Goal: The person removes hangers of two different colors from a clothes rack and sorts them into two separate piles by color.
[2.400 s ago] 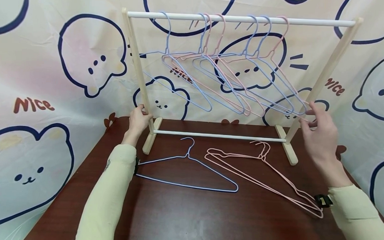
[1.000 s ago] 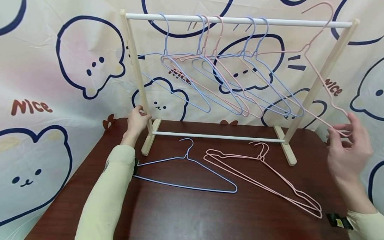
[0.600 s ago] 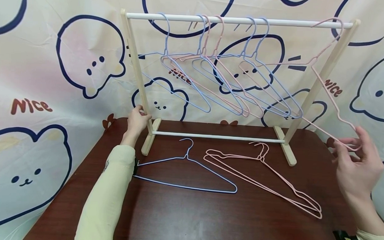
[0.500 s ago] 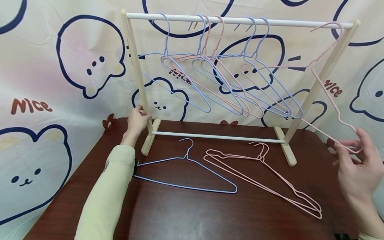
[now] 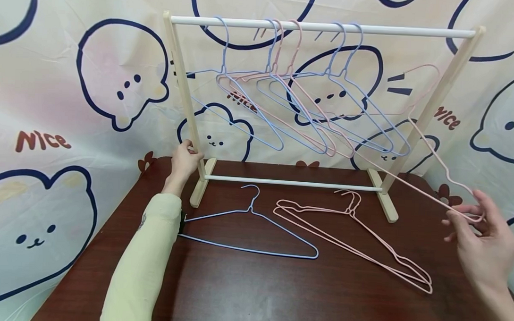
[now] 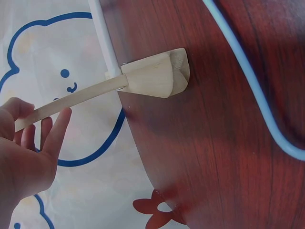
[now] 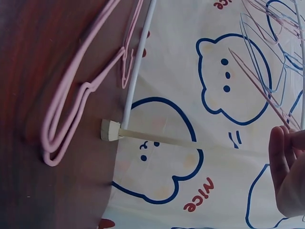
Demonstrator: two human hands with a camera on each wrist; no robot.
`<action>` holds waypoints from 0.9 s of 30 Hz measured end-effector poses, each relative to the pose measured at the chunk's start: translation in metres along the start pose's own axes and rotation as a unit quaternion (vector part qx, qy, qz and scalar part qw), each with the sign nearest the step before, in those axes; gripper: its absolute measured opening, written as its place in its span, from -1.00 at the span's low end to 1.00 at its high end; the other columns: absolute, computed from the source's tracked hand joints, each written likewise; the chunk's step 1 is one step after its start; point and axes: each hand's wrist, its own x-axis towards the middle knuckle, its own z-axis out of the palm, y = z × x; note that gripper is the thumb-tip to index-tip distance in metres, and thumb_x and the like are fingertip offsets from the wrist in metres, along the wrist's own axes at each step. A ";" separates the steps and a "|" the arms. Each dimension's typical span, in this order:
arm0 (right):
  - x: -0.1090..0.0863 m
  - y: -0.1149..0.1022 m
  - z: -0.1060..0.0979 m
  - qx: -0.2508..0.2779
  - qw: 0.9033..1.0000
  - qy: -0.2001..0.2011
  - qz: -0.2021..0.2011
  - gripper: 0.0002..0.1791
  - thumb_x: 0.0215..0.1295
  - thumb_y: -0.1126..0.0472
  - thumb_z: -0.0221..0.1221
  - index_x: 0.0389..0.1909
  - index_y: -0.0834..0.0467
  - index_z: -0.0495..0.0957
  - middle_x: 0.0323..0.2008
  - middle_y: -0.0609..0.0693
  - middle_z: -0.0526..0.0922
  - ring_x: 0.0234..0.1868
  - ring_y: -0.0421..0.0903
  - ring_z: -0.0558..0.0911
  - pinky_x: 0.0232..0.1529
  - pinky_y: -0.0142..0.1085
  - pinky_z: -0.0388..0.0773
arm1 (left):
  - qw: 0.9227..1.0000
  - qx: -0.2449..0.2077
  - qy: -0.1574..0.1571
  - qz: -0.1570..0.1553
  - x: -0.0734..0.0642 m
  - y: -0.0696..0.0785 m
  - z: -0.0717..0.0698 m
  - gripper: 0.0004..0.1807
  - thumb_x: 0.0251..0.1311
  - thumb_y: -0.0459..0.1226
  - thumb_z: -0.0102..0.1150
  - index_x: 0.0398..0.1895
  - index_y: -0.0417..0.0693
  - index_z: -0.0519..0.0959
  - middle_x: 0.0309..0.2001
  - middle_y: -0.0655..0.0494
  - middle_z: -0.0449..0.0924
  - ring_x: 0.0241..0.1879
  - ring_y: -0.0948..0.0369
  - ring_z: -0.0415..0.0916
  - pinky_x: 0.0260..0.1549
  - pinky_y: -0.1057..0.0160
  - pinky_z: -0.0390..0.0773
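Observation:
Off the rail, a pink clothes hanger is pinched at its right corner by my right hand, between thumb and fingers. Its hook stands lower than the white rail, near the right post. My left hand grips the lower part of the wooden left post of the clothes rack. In the left wrist view, thumb and fingers lie on either side of that post. Several blue and pink hangers, such as this blue hanger, hang from the rail.
On the dark wooden table lie a blue hanger, partly hidden by my left wrist, and two overlapping pink hangers. A lower white bar joins the rack's feet. Behind stands a cartoon-printed cloth.
The rightmost pink hanger has been lifted off the rail, then moved right and down below it by my right hand. My left hand has stayed on the post.

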 end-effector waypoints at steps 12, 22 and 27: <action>-0.020 0.003 -0.012 -0.010 0.996 -0.045 0.078 -0.30 0.15 0.63 0.20 0.32 0.12 0.45 -0.39 -0.39 0.58 -0.63 -0.53 0.56 -0.73 -0.57 0.44 | 1.000 -0.003 -0.001 0.000 0.000 0.002 0.000 -0.63 0.26 -0.29 0.11 0.10 -0.24 0.44 0.00 -0.27 0.62 -0.03 -0.15 0.63 -0.04 -0.07 0.61; -0.038 0.012 -0.023 0.048 0.984 -0.103 0.139 -0.35 0.27 0.55 0.15 0.34 0.03 0.41 -0.39 -0.39 0.62 -0.60 -0.44 0.61 -0.72 -0.49 0.49 | 1.000 0.003 -0.003 -0.001 0.000 0.003 0.000 -0.63 0.26 -0.28 0.11 0.10 -0.23 0.44 0.00 -0.26 0.62 -0.02 -0.14 0.62 -0.01 -0.07 0.60; -0.050 0.020 -0.027 0.170 0.964 -0.126 0.161 -0.36 0.26 0.58 0.14 0.31 0.03 0.44 -0.37 -0.28 0.70 -0.56 -0.37 0.66 -0.72 -0.46 0.49 | 1.000 0.001 -0.007 -0.005 -0.002 0.002 -0.001 -0.62 0.28 -0.28 0.09 0.12 -0.23 0.43 0.00 -0.27 0.61 -0.02 -0.15 0.62 -0.05 -0.05 0.60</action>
